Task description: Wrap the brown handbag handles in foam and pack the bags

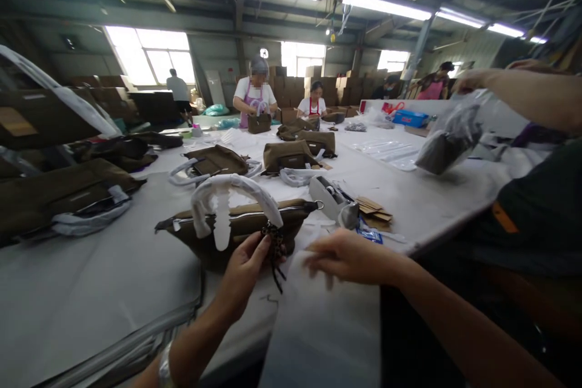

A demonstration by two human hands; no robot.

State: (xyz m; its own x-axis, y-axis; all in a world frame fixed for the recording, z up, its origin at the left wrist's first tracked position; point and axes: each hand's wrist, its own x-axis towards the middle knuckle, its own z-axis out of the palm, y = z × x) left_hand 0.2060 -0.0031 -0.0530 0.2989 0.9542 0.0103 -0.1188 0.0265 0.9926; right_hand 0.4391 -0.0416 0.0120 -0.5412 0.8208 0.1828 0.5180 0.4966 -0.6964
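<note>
We had flat room on our left, over the wide, pale sheets [127, 273] beside the dark brown cloth bag [204, 248]. That bag blocked us straight ahead, and its curved, white-wrapped handle [240, 180] stuck up high. Past our right hand [350, 257], a grey tape holder [334, 197] and a pile of flat brown paper cards [373, 212] got in the way. To the right of the cards, the smooth white table [418, 200] left us a path, up to the dark bag in clear plastic [443, 148] near a co-worker's arm [522, 97].
</note>
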